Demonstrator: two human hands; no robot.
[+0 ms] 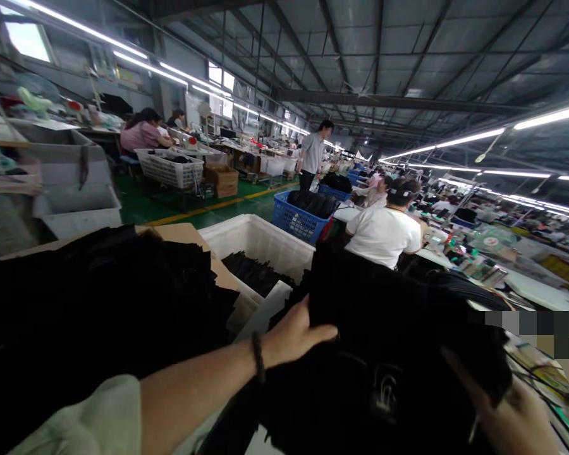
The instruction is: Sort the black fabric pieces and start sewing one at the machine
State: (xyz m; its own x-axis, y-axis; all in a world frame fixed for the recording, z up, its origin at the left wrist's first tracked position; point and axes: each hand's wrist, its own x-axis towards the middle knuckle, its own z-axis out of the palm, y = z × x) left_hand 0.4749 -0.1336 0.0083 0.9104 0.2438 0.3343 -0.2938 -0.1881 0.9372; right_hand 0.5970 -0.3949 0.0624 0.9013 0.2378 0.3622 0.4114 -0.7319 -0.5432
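Note:
Both of my hands hold a large piece of black cloth (408,354) that hangs in front of me, with a small light mark on its lower middle. My left hand (298,335), a dark beaded band at its wrist, grips the cloth's left side; the thumb lies on top and the other fingers are hidden behind it. At the lower right, my right hand (516,407) is closed around the cloth's other side and is somewhat blurred. The cloth is too dark to tell whether it is one layer or more.
A tall heap of black cloth pieces (99,303) lies on my left by a cardboard box (184,237). Ahead are a white bin (251,230) with black pieces and a filled blue basket (296,221). A person in white (384,234) sits close by; another (312,155) stands farther off.

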